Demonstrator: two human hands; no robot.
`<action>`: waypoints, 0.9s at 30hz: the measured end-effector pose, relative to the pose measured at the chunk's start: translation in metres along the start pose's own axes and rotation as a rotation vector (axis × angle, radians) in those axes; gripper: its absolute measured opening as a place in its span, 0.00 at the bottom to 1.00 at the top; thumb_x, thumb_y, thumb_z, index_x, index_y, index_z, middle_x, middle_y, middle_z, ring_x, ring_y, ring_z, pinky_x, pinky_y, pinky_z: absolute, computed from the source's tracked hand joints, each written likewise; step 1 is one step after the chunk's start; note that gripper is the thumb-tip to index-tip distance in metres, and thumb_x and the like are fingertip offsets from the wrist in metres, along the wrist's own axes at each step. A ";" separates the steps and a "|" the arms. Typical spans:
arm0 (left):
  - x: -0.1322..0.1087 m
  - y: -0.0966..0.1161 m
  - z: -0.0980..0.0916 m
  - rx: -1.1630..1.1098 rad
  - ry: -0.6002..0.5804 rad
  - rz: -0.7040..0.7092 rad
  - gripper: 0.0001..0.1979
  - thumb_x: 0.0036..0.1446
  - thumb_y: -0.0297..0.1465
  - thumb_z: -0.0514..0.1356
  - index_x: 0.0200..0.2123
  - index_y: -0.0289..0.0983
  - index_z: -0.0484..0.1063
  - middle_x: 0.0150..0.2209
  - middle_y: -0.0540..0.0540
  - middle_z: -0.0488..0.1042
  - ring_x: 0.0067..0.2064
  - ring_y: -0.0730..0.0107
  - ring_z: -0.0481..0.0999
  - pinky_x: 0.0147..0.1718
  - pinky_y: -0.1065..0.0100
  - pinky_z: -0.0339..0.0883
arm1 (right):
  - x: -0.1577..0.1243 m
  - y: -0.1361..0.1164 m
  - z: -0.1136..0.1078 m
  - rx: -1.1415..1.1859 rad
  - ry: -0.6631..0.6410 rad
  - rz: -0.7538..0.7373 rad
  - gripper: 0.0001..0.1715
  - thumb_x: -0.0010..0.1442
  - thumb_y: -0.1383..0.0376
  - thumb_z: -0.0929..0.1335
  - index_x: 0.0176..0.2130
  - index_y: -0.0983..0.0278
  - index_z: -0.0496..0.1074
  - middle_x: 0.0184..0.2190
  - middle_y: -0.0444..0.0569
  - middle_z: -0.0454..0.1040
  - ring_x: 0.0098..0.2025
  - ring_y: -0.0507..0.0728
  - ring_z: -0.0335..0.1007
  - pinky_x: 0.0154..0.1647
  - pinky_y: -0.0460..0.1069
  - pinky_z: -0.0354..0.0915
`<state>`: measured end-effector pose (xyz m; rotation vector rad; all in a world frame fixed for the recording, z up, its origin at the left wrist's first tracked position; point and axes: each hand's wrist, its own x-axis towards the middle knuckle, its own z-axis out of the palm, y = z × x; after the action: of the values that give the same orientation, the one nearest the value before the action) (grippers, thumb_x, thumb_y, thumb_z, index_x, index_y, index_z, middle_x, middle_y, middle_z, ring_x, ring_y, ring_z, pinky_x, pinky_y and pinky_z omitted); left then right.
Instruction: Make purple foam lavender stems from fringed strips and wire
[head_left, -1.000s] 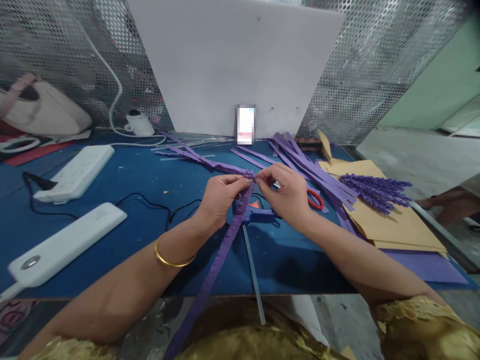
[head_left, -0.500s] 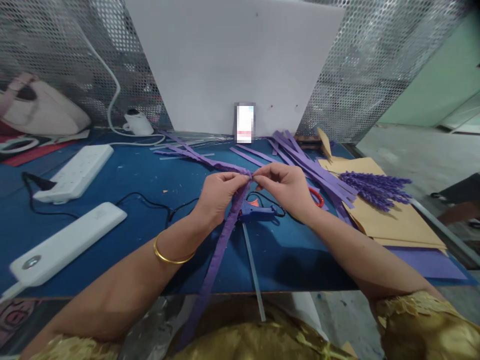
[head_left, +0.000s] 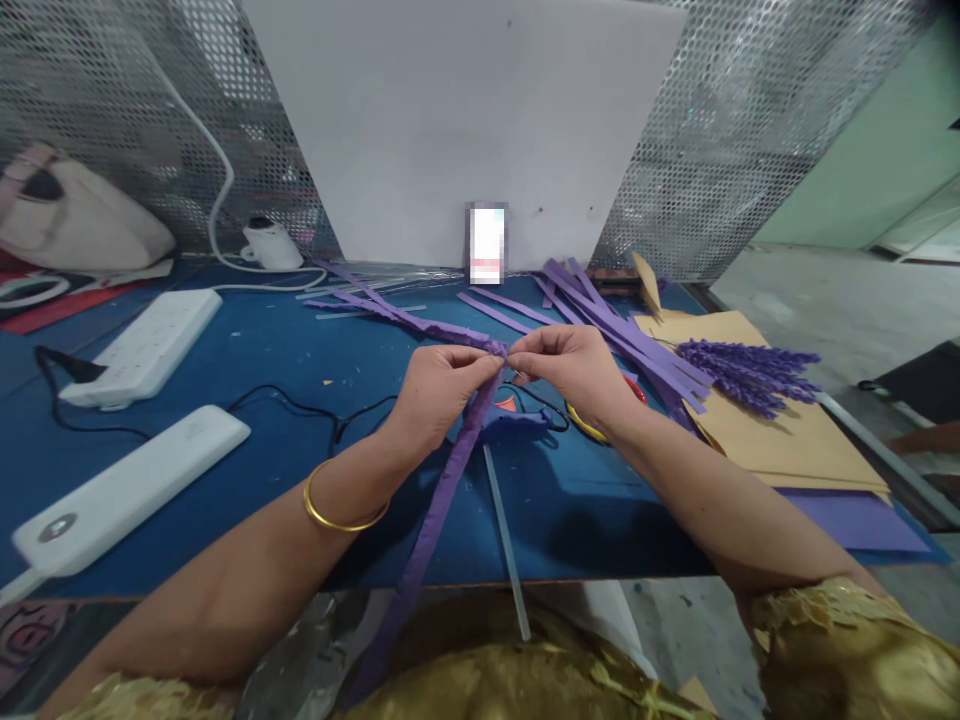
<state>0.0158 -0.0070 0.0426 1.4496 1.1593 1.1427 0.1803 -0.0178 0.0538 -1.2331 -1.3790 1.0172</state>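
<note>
Your left hand (head_left: 435,395) keeps the purple strip (head_left: 448,480) pinched in its fingers over the bench (head_left: 277,345), and your right hand (head_left: 581,370), fingers pressed together on something too small to tell, barely shifts, suggesting fine fingertip work. A yellow handle (head_left: 581,423) now shows by your right wrist. Behind stand a white board (head_left: 465,110) and perforated sheeting (head_left: 712,110).

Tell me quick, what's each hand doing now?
Left hand: closed, pinching a ruffled purple paper strip.
Right hand: closed; what it pinches is too small to tell.
</note>
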 end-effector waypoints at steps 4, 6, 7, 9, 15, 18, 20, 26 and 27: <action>0.001 -0.001 0.000 0.016 -0.005 -0.002 0.10 0.47 0.36 0.66 0.21 0.36 0.80 0.19 0.51 0.69 0.25 0.74 0.62 0.24 0.71 0.55 | 0.001 0.000 0.001 0.037 -0.009 0.052 0.06 0.46 0.65 0.75 0.25 0.65 0.77 0.19 0.45 0.75 0.23 0.52 0.70 0.29 0.49 0.68; 0.001 -0.002 0.000 0.012 -0.018 -0.007 0.10 0.47 0.37 0.66 0.21 0.36 0.80 0.19 0.51 0.69 0.25 0.74 0.61 0.23 0.71 0.54 | 0.001 0.002 0.001 0.061 -0.033 0.039 0.06 0.46 0.65 0.75 0.24 0.65 0.76 0.18 0.44 0.74 0.22 0.51 0.70 0.29 0.49 0.68; 0.002 -0.003 -0.001 0.010 -0.025 -0.006 0.10 0.47 0.37 0.67 0.21 0.36 0.80 0.19 0.51 0.69 0.25 0.75 0.61 0.23 0.71 0.54 | 0.001 0.003 0.002 0.074 -0.048 0.028 0.07 0.47 0.65 0.75 0.24 0.65 0.76 0.18 0.44 0.73 0.22 0.51 0.70 0.29 0.49 0.68; 0.003 -0.005 -0.002 0.005 -0.036 -0.004 0.11 0.47 0.37 0.67 0.20 0.36 0.79 0.19 0.51 0.68 0.24 0.75 0.61 0.23 0.71 0.54 | 0.001 0.005 0.003 0.084 -0.066 0.011 0.07 0.48 0.65 0.74 0.25 0.66 0.75 0.18 0.44 0.73 0.22 0.51 0.70 0.28 0.48 0.67; 0.006 -0.007 -0.005 -0.020 -0.039 -0.009 0.11 0.47 0.38 0.68 0.22 0.36 0.81 0.20 0.51 0.70 0.25 0.75 0.63 0.23 0.72 0.56 | 0.003 0.005 0.003 0.107 -0.052 0.008 0.07 0.49 0.64 0.74 0.25 0.66 0.76 0.20 0.44 0.74 0.23 0.51 0.70 0.29 0.48 0.68; 0.006 -0.006 -0.004 -0.036 -0.040 -0.005 0.10 0.48 0.39 0.68 0.24 0.37 0.82 0.22 0.50 0.73 0.25 0.75 0.65 0.25 0.72 0.58 | 0.005 0.005 0.001 0.106 -0.050 0.045 0.08 0.48 0.64 0.75 0.25 0.66 0.75 0.18 0.44 0.72 0.22 0.50 0.69 0.29 0.48 0.68; 0.006 -0.005 -0.004 -0.043 -0.046 -0.018 0.10 0.47 0.38 0.69 0.24 0.37 0.82 0.22 0.50 0.73 0.25 0.75 0.64 0.24 0.72 0.57 | 0.006 0.005 0.000 0.125 -0.068 0.080 0.08 0.47 0.64 0.75 0.24 0.65 0.75 0.17 0.43 0.71 0.21 0.50 0.67 0.28 0.48 0.68; 0.005 -0.002 -0.004 -0.138 -0.107 -0.068 0.12 0.46 0.40 0.69 0.24 0.36 0.82 0.21 0.49 0.73 0.24 0.75 0.64 0.23 0.71 0.56 | 0.008 0.008 0.000 0.266 -0.106 0.139 0.09 0.45 0.63 0.76 0.23 0.65 0.74 0.16 0.41 0.68 0.20 0.48 0.62 0.26 0.47 0.66; 0.005 -0.001 -0.004 -0.173 -0.123 -0.088 0.13 0.45 0.41 0.70 0.25 0.36 0.82 0.22 0.49 0.74 0.24 0.75 0.64 0.24 0.71 0.57 | 0.007 0.007 0.000 0.261 -0.091 0.117 0.09 0.45 0.63 0.75 0.23 0.65 0.74 0.17 0.41 0.68 0.20 0.48 0.62 0.26 0.47 0.66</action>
<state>0.0126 -0.0014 0.0425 1.3051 1.0042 1.0511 0.1816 -0.0095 0.0475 -1.0928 -1.2078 1.3051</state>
